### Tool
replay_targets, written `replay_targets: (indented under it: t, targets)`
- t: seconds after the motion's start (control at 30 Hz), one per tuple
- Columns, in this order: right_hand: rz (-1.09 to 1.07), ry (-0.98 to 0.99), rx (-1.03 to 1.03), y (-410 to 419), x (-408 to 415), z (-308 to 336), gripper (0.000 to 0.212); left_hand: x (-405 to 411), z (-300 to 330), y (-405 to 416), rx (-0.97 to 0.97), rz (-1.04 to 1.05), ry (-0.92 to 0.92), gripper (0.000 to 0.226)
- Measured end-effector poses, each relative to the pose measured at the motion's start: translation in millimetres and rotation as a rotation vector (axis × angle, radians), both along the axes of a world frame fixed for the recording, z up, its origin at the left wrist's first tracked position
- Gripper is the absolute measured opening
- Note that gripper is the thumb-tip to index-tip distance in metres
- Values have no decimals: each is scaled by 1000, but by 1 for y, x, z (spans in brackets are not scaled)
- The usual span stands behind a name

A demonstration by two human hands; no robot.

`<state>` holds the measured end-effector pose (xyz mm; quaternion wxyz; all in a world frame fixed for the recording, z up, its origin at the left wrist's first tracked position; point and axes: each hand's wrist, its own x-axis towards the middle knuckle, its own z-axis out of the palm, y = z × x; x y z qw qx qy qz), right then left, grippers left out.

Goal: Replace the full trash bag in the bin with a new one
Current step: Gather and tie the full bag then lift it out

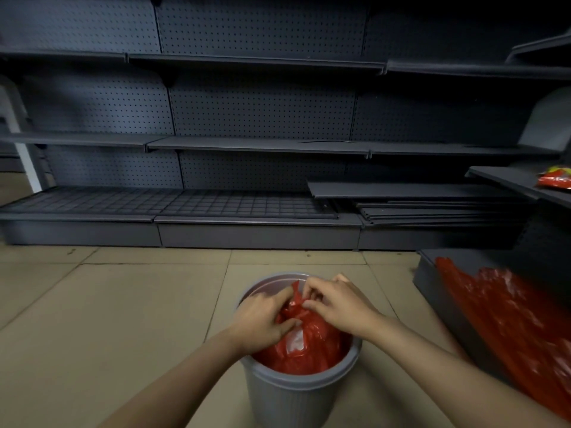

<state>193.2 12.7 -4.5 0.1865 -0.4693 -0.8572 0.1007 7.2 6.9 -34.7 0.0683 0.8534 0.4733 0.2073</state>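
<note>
A grey ribbed plastic bin (pixel 290 396) stands on the floor at the bottom centre. Inside it sits a full red trash bag (pixel 312 347) with its top gathered into a bunch. My left hand (pixel 262 319) grips the gathered plastic on the left side of the bunch. My right hand (pixel 336 301) pinches the bag's twisted top from the right. Both hands are above the bin's mouth, close together. A flat red plastic bag (pixel 506 322) lies spread over a low dark shelf base to the right of the bin.
Dark empty shop shelving (pixel 256 146) runs along the back, with loose shelf boards (pixel 432 202) stacked on its lower right. A shelf at the right edge bears a red packet (pixel 556 179). The floor (pixel 108 319) is beige tile.
</note>
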Motion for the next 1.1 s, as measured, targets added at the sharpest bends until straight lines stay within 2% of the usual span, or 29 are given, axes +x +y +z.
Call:
replay_targets:
  t: [0.07, 0.17, 0.27, 0.33, 0.4, 0.47, 0.57, 0.63, 0.73, 0.9, 1.0, 1.1]
  targets:
    - [-54, 40, -10, 3, 1, -2, 7, 0, 0, -3, -22, -2, 2, 36]
    - [-133, 106, -14, 8, 0, -6, 8, -1, 2, -2, -47, 18, -33, 20]
    - [-175, 239, -34, 11, -4, -5, 10, -3, 2, 1, -72, 62, -110, 28]
    - [-160, 371, -128, 11, -5, -3, 11, 0, 0, 0, -96, 89, -161, 36]
    - [-121, 443, -245, 13, -4, -4, 23, 2, -2, -1, -111, 119, -210, 37]
    - [-103, 370, -296, 12, -2, -6, 35, 3, -3, -1, -125, 138, -230, 32]
    - [-90, 261, -264, 10, -4, -11, 26, 4, -5, -1, -140, 102, -211, 27]
    - [-122, 213, -211, 11, -5, -15, 22, 5, -9, -1, -104, 91, -153, 16]
    - [-195, 96, -38, 13, -8, -18, 26, 7, -15, -2, -10, 111, -45, 27]
    - [-124, -27, 165, 7, -21, -19, 18, 2, -14, -7, 122, 106, -4, 28]
    - [-125, -105, 198, 6, -29, -22, 24, 4, -11, -15, 237, 78, 85, 21]
    - [-167, -116, 215, 8, -33, -27, 24, 1, -12, -13, 254, 49, 166, 25]
